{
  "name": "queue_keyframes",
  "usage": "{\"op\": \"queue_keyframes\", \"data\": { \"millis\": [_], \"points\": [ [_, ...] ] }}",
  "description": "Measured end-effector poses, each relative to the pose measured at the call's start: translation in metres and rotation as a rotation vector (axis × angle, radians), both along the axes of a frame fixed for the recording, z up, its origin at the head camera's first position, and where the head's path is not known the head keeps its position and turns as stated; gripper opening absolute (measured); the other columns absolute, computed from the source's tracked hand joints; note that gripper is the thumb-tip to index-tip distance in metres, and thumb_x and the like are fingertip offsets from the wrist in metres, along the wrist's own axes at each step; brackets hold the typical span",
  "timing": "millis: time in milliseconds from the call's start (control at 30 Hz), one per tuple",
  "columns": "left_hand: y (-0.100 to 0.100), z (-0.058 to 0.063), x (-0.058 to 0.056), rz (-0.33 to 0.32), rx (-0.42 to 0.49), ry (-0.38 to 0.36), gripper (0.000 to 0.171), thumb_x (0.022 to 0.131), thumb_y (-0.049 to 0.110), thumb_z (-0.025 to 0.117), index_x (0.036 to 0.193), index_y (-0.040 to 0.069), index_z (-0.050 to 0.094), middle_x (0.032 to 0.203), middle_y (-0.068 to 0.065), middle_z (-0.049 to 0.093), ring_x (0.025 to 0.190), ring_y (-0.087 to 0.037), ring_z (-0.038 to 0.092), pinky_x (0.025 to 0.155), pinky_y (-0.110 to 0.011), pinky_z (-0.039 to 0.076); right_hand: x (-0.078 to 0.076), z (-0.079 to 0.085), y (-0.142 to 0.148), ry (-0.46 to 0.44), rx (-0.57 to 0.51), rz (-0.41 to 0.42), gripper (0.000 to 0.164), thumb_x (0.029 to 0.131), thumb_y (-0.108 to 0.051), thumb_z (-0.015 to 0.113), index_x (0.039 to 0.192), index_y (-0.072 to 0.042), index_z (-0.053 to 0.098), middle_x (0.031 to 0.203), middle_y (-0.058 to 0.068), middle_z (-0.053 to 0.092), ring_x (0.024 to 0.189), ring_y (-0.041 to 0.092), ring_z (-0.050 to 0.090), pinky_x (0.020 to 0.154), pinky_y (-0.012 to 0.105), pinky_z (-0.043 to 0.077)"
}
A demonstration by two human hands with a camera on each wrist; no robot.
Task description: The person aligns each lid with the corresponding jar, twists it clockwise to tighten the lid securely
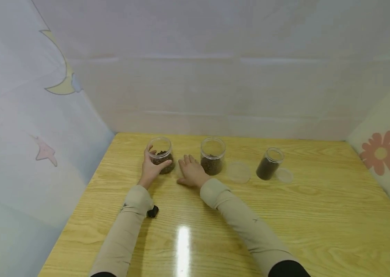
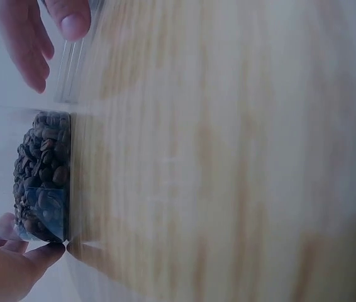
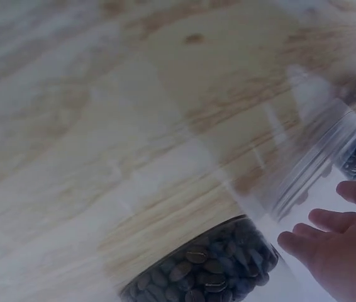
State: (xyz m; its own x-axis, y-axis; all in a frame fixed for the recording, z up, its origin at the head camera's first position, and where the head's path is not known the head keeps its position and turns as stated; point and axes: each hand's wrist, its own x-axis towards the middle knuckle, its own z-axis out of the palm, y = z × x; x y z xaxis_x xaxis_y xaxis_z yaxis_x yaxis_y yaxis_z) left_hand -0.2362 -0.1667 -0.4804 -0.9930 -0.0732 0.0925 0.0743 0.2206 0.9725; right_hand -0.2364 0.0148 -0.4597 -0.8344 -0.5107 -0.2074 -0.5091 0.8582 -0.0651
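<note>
Three jars are counted on one table: the middle jar, the left jar to its left, and the right jar to its right. Three clear lids are counted: the first lid left of the middle jar, the second lid just right of it, the third lid farther right. Two hands are seen left of the middle jar: one left hand, one right hand. One printed moon is found far left of it, one red flower far right.

Head view looks forward-down from above; close, tilted wrist views seemingly share one jar.
</note>
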Motion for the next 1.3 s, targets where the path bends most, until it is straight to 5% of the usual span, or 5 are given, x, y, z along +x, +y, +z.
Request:
{"op": "queue_keyframes", "data": {
  "millis": [433,833,1300],
  "points": [
    [0.0025,0.0027,0.0039,-0.010,0.007,-0.012,0.096,0.074,0.034,0.077,0.145,0.022,0.014,0.141,-0.018,0.028,0.128,-0.032,0.031,0.103,-0.049,0.030,-0.0035,-0.0027,0.0002,-0.035,-0.020,-0.050,0.081,0.083,-0.059,0.054,0.146,-0.016,0.026,0.148,0.019,0.018,0.136,0.038,0.015,0.108,0.048,0.023],
    [0.0013,-0.0014,0.0005,-0.017,0.000,-0.020,0.099,0.073,0.038,0.077,0.146,0.022,0.013,0.141,-0.017,0.028,0.128,-0.032,0.032,0.103,-0.048,0.031,-0.0067,-0.0059,-0.0014,0.032,0.017,-0.031,0.075,0.086,-0.057,0.051,0.143,-0.013,0.032,0.133,0.017,0.039,0.119,0.032,0.040,0.094,0.043,0.042],
    [-0.0028,-0.0008,-0.0020,0.016,-0.002,0.005,0.097,0.069,0.039,0.079,0.143,0.020,0.020,0.137,-0.019,0.034,0.125,-0.032,0.037,0.101,-0.046,0.034,0.0000,-0.0008,-0.0025,0.081,-0.026,0.008,0.075,0.084,-0.059,0.053,0.141,-0.012,0.037,0.125,0.016,0.045,0.110,0.029,0.045,0.085,0.040,0.047]
  ]
}}
